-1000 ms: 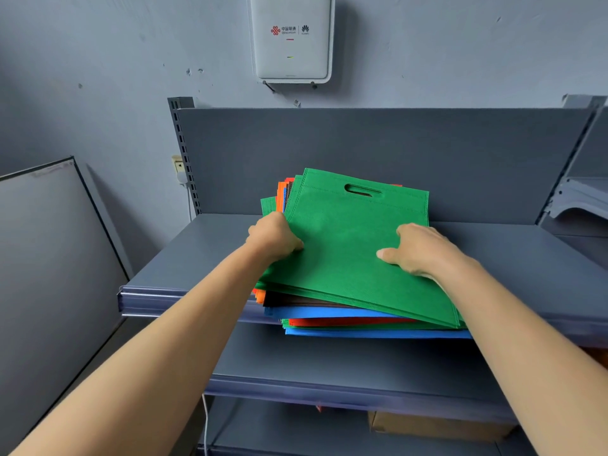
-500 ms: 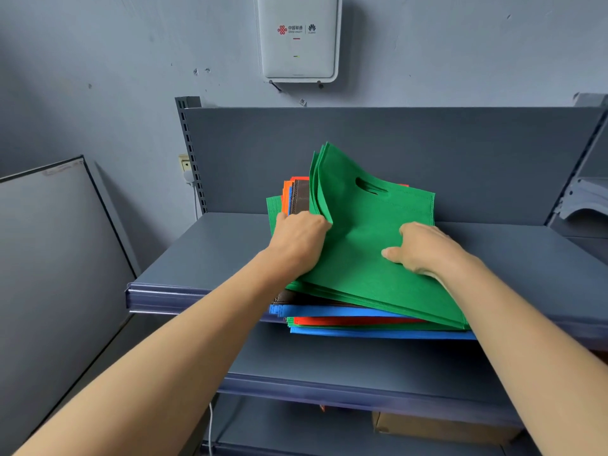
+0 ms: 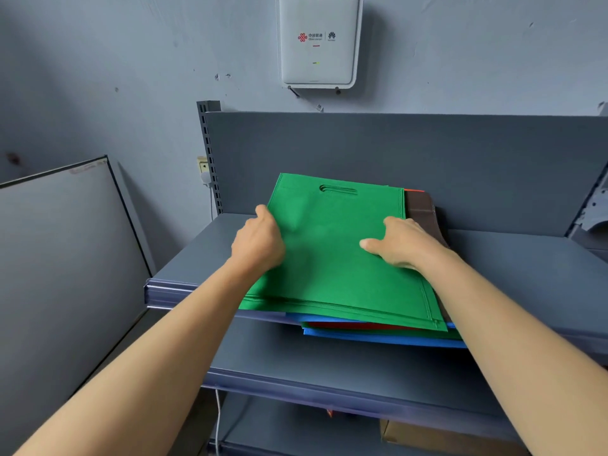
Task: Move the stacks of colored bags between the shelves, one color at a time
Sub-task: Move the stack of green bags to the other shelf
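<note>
While the green bags [image 3: 332, 258] lie flat on top of a pile on the top shelf [image 3: 526, 274], with a brown bag [image 3: 422, 209] and blue bags [image 3: 378, 339] beneath, the left grip [image 3: 260, 240] curls round their left edge. The right grip [image 3: 404, 243] rests on their right side, thumb flat; whether its fingers clasp cannot be told. A white router [image 3: 318, 41] hangs above.

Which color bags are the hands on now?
The green bags, topmost: left hand grips their left edge, right hand their right. Brown bags and blue bags only peek out beneath.
</note>
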{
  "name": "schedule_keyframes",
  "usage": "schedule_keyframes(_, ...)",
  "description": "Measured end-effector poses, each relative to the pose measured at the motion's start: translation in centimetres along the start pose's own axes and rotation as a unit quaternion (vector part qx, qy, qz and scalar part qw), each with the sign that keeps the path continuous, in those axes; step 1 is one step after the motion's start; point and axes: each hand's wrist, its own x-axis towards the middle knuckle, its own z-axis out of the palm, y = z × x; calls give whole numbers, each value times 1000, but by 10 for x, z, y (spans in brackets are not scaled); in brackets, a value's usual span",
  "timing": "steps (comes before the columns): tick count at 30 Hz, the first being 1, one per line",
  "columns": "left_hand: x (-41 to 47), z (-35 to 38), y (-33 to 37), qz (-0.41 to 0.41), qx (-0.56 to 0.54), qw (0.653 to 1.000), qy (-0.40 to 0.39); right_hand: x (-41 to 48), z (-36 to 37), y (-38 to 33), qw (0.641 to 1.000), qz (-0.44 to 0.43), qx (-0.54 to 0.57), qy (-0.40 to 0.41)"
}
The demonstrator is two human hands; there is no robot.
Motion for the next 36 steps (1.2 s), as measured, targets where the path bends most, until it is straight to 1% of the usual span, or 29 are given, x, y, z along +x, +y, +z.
schedule_keyframes(3, 6, 4, -6, -10, -17, 999, -48, 5, 1, -1, 999, 20, 35, -7)
schedule_keyframes(5, 10, 5, -6, -9, -47, 996, -73, 7, 0, 2, 996, 34, 77, 12)
schedule_keyframes(7, 12, 7, -8, -15, -92, 993, -78, 11, -3, 7, 986, 52, 153, 37)
schedule_keyframes(9, 13, 8, -12, -34, -145, 986, -72, 13, -5, 12, 969, 81, 231, 31)
schedule_keyframes(12, 10, 5, -13, -42, -170, 983, -54, 10, -9, 17, 963, 83, 256, 8)
schedule_keyframes(13, 8, 5, -12, -39, -167, 984, -41, 9, -9, 17, 965, 70, 251, 14)
schedule_keyframes(15, 1, 2, -4, -37, -162, 986, -2, 6, -9, 15, 973, 23, 223, 51)
schedule_keyframes(17, -9, -3, 4, -30, -152, 986, 58, 0, -10, 12, 975, -30, 198, 101)
schedule_keyframes(21, -38, -18, 11, -28, -141, 976, 162, -18, -17, 4, 959, -131, 181, 171)
schedule_keyframes(23, -56, -26, 8, -29, -158, 964, 211, -32, -22, -5, 952, -177, 185, 169)
schedule_keyframes(25, -75, -33, -1, -31, -180, 952, 246, -47, -24, -15, 948, -216, 186, 140)
schedule_keyframes(28, -100, -43, -17, -46, -174, 945, 274, -69, -21, -31, 940, -266, 180, 112)
schedule_keyframes(33, -137, -74, -39, -76, -136, 931, 331, -99, -15, -66, 921, -313, 197, 122)
schedule_keyframes(36, -155, -95, -53, -83, -124, 927, 345, -119, -17, -88, 909, -335, 211, 127)
